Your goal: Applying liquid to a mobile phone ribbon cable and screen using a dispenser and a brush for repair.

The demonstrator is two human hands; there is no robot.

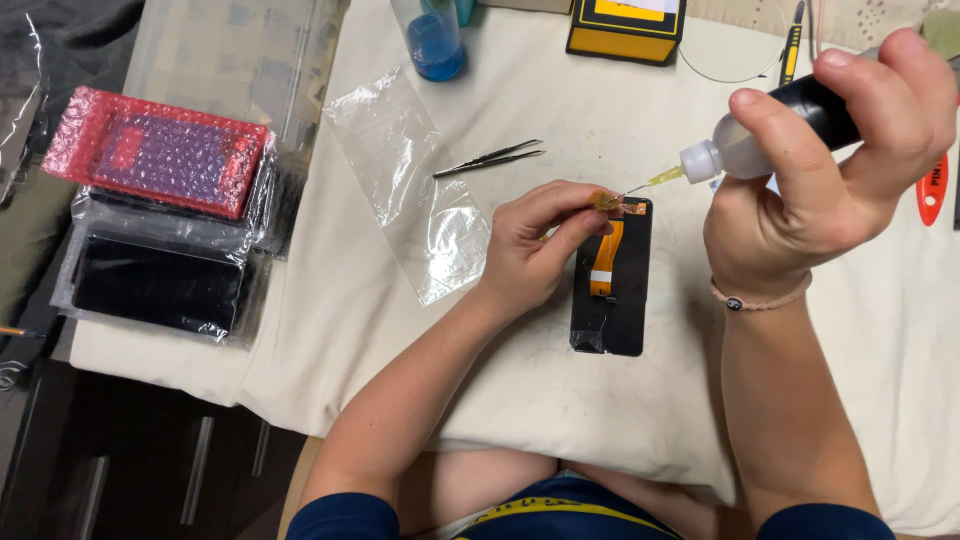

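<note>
Two hands (545,240), one bottle (770,135), one tweezers (490,158)

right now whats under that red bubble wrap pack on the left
Under the red bubble wrap pack lies a stack of clear bags holding flat black panels. Only the nearest panel shows; the pack covers the rest, so their number cannot be told.

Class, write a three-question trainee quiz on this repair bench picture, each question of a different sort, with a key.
1. True or false: the right hand holds the tweezers.
2. What does the bottle tip point at? A) beaker B) top of the flex cable C) plastic bag
3. What does the left hand pinch?

Key: 1 false, it holds the bottle. 2 B. 3 The end of the orange cable on the black screen part.
</note>
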